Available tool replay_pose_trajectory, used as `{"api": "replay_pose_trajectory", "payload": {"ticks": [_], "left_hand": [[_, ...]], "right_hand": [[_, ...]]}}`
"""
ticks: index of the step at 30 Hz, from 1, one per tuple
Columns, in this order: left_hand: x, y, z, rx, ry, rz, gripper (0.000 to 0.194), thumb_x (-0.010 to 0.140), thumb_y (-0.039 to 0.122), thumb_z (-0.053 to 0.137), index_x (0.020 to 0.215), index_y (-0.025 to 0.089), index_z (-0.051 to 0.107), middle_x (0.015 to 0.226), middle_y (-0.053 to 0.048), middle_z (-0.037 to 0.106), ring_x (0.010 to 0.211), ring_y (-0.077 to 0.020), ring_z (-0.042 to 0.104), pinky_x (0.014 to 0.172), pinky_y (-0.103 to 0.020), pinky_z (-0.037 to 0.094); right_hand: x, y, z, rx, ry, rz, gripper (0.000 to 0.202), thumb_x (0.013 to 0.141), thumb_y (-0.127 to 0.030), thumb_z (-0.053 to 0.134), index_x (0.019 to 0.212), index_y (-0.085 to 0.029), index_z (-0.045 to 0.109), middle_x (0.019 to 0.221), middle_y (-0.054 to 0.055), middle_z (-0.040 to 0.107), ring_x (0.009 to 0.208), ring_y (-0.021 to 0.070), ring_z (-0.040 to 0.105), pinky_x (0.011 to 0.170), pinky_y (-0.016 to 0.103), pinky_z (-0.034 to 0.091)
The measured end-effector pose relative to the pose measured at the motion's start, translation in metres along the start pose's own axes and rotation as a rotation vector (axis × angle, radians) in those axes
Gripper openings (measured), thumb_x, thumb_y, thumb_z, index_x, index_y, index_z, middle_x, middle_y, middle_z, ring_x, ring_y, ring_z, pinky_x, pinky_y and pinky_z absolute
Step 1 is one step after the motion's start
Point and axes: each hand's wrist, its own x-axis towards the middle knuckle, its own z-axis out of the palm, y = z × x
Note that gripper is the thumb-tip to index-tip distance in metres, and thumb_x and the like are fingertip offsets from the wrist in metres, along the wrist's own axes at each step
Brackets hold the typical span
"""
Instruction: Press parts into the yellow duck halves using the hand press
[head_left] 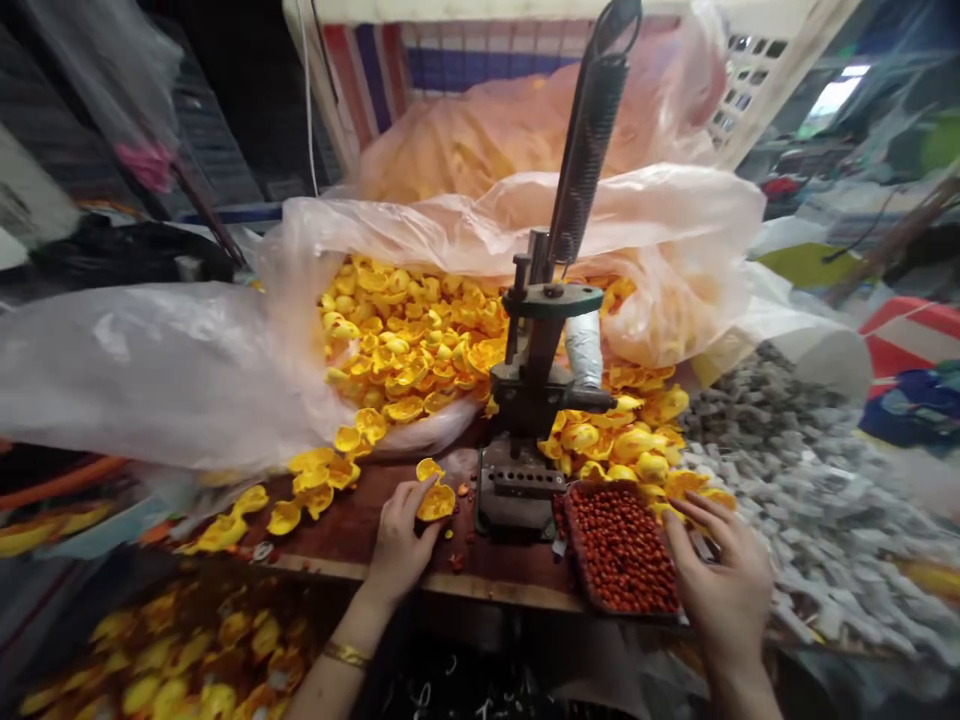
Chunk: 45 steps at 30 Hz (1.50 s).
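My left hand (403, 535) pinches a yellow plastic shell piece (436, 502) with hollow halves, just above the wooden bench (330, 530). Directly right of it stands a dark hand press (521, 480) with a row of holes in its base, a coil spring above and a silver-wrapped handle. At the right edge of a tray of small red-brown beads (626, 545), my right hand (720, 560) has its fingers apart. Its fingertips are close to yellow shell pieces and to a heap of small grey blocks (795, 500). Whether they touch anything there is hard to see.
Behind the press, a large clear plastic bag (465, 215) spills yellow shells (412, 335) onto the bench. Loose shells (311, 480) lie at the left. More yellow pieces (187, 650) fill a space below the bench edge. A white crate frame (780, 80) rises behind.
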Motion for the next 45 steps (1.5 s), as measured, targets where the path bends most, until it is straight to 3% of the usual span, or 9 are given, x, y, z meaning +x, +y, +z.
{"api": "replay_pose_trajectory", "payload": {"ticks": [8, 14, 16, 21, 27, 32, 37, 41, 45], "left_hand": [[-0.008, 0.016, -0.009, -0.13, 0.093, 0.018, 0.03, 0.077, 0.026, 0.064, 0.105, 0.021, 0.053, 0.103, -0.005, 0.061, 0.096, -0.0216, 0.061, 0.085, -0.034, 0.049], [0.007, 0.031, -0.012, -0.109, 0.117, 0.144, 0.025, 0.079, 0.027, 0.062, 0.102, 0.021, 0.055, 0.103, -0.006, 0.057, 0.097, -0.0223, 0.06, 0.087, -0.036, 0.048], [0.009, 0.037, -0.01, -0.115, 0.106, 0.169, 0.025, 0.079, 0.028, 0.062, 0.102, 0.021, 0.054, 0.103, -0.006, 0.057, 0.096, -0.0218, 0.06, 0.086, -0.035, 0.048], [0.006, 0.035, -0.004, -0.093, 0.11, 0.196, 0.026, 0.081, 0.029, 0.06, 0.104, 0.021, 0.051, 0.104, -0.007, 0.057, 0.097, -0.0225, 0.06, 0.087, -0.035, 0.049], [0.004, 0.026, -0.003, -0.095, 0.104, 0.153, 0.03, 0.081, 0.03, 0.057, 0.109, 0.022, 0.05, 0.108, -0.009, 0.058, 0.102, -0.0246, 0.06, 0.09, -0.038, 0.049], [0.003, 0.032, 0.0, -0.139, 0.084, 0.132, 0.032, 0.08, 0.034, 0.06, 0.11, 0.023, 0.052, 0.107, -0.007, 0.062, 0.099, -0.024, 0.064, 0.086, -0.037, 0.053], [-0.002, 0.04, 0.016, -0.174, 0.178, 0.061, 0.047, 0.079, 0.03, 0.064, 0.121, 0.022, 0.046, 0.109, -0.009, 0.064, 0.094, -0.023, 0.068, 0.078, -0.034, 0.058], [0.0, 0.05, 0.032, -0.237, 0.171, 0.116, 0.055, 0.081, 0.02, 0.062, 0.13, 0.021, 0.038, 0.113, -0.012, 0.062, 0.097, -0.0216, 0.067, 0.079, -0.033, 0.058], [-0.004, 0.051, 0.04, -0.255, 0.165, 0.094, 0.061, 0.082, 0.019, 0.061, 0.135, 0.02, 0.033, 0.116, -0.013, 0.062, 0.103, -0.0231, 0.065, 0.084, -0.036, 0.057]], "right_hand": [[0.051, 0.02, -0.036, -0.066, 0.063, 0.064, 0.027, 0.079, -0.042, 0.058, 0.082, -0.018, 0.07, 0.088, 0.008, 0.069, 0.086, 0.0232, 0.063, 0.084, 0.036, 0.044], [0.052, -0.004, -0.021, -0.211, -0.511, -0.083, 0.024, 0.078, -0.037, 0.056, 0.064, -0.023, 0.069, 0.074, 0.004, 0.069, 0.075, 0.0212, 0.059, 0.074, 0.033, 0.037], [0.055, -0.007, -0.012, -0.237, -0.602, -0.119, 0.022, 0.078, -0.033, 0.056, 0.064, -0.023, 0.07, 0.075, 0.004, 0.069, 0.077, 0.0211, 0.059, 0.075, 0.034, 0.035], [0.12, 0.036, -0.011, -0.514, -0.359, 0.158, 0.02, 0.079, -0.028, 0.054, 0.081, -0.019, 0.073, 0.09, 0.01, 0.071, 0.086, 0.0251, 0.059, 0.076, 0.036, 0.035], [0.17, 0.084, 0.026, -0.462, -0.681, 0.186, 0.01, 0.058, -0.016, 0.071, 0.067, -0.015, 0.072, 0.072, 0.006, 0.07, 0.067, 0.0164, 0.06, 0.062, 0.024, 0.038], [0.165, 0.09, 0.021, -0.419, -0.642, 0.138, 0.009, 0.067, -0.016, 0.065, 0.072, -0.014, 0.072, 0.074, 0.008, 0.071, 0.071, 0.018, 0.062, 0.066, 0.026, 0.041], [0.111, 0.028, 0.007, -0.192, -0.262, -0.108, 0.025, 0.084, -0.032, 0.052, 0.091, -0.015, 0.069, 0.089, 0.011, 0.067, 0.076, 0.0203, 0.059, 0.073, 0.032, 0.044], [0.051, -0.053, 0.024, 0.177, -0.438, -0.092, 0.024, 0.085, -0.038, 0.055, 0.086, -0.018, 0.067, 0.083, 0.008, 0.066, 0.075, 0.0191, 0.058, 0.073, 0.031, 0.044], [0.007, -0.1, 0.043, 0.646, -0.713, 0.364, 0.03, 0.078, -0.046, 0.063, 0.069, -0.017, 0.064, 0.062, 0.003, 0.062, 0.058, 0.0145, 0.053, 0.056, 0.027, 0.042]]}}
